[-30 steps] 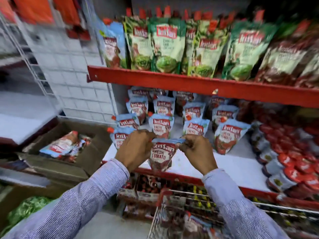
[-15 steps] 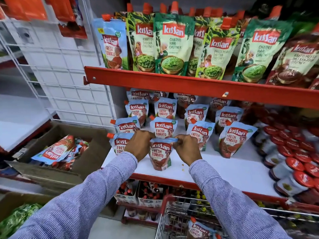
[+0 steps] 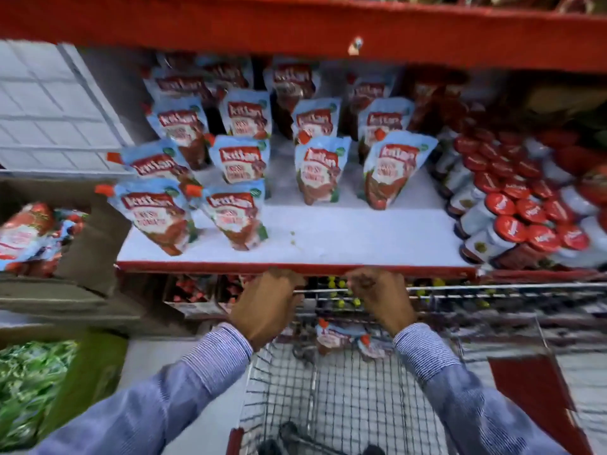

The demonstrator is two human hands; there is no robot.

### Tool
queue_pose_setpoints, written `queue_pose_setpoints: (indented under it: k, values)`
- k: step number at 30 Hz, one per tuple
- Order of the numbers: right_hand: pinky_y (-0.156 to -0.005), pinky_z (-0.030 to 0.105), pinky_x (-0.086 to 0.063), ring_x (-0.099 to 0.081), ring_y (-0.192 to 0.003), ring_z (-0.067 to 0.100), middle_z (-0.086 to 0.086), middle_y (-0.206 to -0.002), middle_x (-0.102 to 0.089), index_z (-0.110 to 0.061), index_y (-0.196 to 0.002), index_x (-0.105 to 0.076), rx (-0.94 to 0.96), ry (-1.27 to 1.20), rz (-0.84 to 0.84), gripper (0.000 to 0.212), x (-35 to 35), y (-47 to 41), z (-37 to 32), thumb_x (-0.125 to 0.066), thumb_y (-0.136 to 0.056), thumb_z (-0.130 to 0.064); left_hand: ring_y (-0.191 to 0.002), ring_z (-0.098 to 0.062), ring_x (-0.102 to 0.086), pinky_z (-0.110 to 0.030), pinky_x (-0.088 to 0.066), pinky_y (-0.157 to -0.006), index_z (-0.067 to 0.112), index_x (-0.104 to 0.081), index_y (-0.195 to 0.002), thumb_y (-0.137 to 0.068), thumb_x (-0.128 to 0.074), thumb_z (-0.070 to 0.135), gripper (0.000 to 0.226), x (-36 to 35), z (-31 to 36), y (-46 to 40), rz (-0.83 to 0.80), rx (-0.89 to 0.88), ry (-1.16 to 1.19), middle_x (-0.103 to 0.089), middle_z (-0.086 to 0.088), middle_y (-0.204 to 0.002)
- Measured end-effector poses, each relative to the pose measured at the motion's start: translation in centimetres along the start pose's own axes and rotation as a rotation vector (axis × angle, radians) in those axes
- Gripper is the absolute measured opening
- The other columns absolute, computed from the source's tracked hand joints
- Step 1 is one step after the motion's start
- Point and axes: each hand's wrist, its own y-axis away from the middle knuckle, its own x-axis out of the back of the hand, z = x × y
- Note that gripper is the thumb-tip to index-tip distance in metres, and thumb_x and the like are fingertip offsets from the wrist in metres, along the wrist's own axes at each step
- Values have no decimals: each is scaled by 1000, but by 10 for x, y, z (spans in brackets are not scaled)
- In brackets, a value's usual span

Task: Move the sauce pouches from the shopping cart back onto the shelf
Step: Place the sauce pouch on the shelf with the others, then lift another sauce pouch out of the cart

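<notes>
Blue-and-red tomato sauce pouches stand in rows on the white shelf (image 3: pixel 345 238). The front one (image 3: pixel 234 214) stands free beside another pouch (image 3: pixel 157 215) at the shelf's left front. Below the shelf's red edge, my left hand (image 3: pixel 267 305) and my right hand (image 3: pixel 377 298) hover over the front rim of the wire shopping cart (image 3: pixel 328 389). Both have curled fingers and hold nothing. Two more pouches (image 3: pixel 331 336) (image 3: pixel 372 347) lie in the cart between my wrists. The picture is motion-blurred.
Red-lidded jars (image 3: pixel 512 211) crowd the shelf's right side. A cardboard box (image 3: pixel 82 244) with more pouches sits to the left, with a green bag (image 3: pixel 36 382) below it. A red upper shelf edge (image 3: pixel 295 31) runs overhead. Small bottles (image 3: pixel 203 290) fill the lower shelf.
Both hands let go of the pouch, which now stands on the shelf's front left. The hands dropped to the cart's rim and the view tilted down.
</notes>
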Motion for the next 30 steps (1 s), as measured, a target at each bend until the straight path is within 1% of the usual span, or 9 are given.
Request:
queue_pose_setpoints:
  k: [3,5,7,11,16,23,26,28,30]
  values:
    - [-74,32,-56,-71,-79,23,7,-87,-77,-23,-87,-73,-117,165,-148,18,-28,14,70,-55,-86,-27,-95,-36,-69,-44,-58,-81,18,-70,-106,-84,-58,20,25,-81,8,-14,-204,58,38,-74,-13,-105]
    - [-70,38,-53,-68,-82,35,15,-86,-75,-21,-81,-69,-127,299,-230,32,-53,18,108,-41,-84,-37,-97,-36,-68,-41,-57,-77,12,-68,-110,-87,-56,11,27,-133,10,-26,-267,101,32,-72,-15,-111]
    - [-72,43,-53,-66,-89,40,23,-94,-72,-11,-95,-69,-145,412,-262,35,-71,21,128,-44,-88,-34,-95,-37,-67,-41,-57,-74,8,-67,-113,-86,-52,2,31,-175,9,-36,-306,126,20,-71,-17,-112]
    - [-82,43,-54,-65,-101,36,17,-107,-70,-15,-113,-65,-132,589,-365,28,-100,9,159,-59,-87,-26,-106,-40,-64,-49,-57,-84,12,-56,-128,-84,-61,16,44,-245,-5,-51,-321,122,-34,-66,-19,-121]
    - [-66,40,-56,-69,-79,37,19,-84,-73,-10,-98,-71,-33,685,-410,21,-117,-1,179,-56,-84,-8,-88,-41,-70,-47,-59,-74,9,-68,-99,-83,-50,-2,26,-277,-14,-58,-282,186,-49,-72,-20,-94]
    - [-55,28,-50,-68,-67,30,11,-73,-74,-15,-85,-71,87,507,-331,17,-62,2,116,-56,-84,-7,-82,-37,-70,-43,-60,-71,10,-70,-103,-85,-59,9,21,-188,5,-21,-192,189,-61,-75,-19,-93]
    - [-57,24,-55,-67,-62,16,-2,-71,-75,-22,-88,-71,125,404,-243,18,-21,9,67,-59,-85,-9,-77,-31,-70,-39,-60,-70,13,-70,-92,-78,-63,0,21,-115,26,-3,-41,104,-74,-76,-9,-86]
    - [-53,9,-41,-57,-57,-2,-11,-67,-68,-24,-86,-72,176,301,-174,20,11,16,26,-59,-86,-9,-70,-30,-68,-35,-56,-62,12,-70,-89,-73,-68,-4,22,-60,39,7,27,86,-55,-75,-10,-82]
    - [-54,7,-39,-57,-57,-5,-11,-69,-69,-23,-87,-73,228,232,-101,19,42,22,-12,-59,-87,-11,-73,-31,-70,-34,-55,-60,14,-71,-93,-71,-72,-2,27,-13,46,14,125,68,-21,-77,-10,-87]
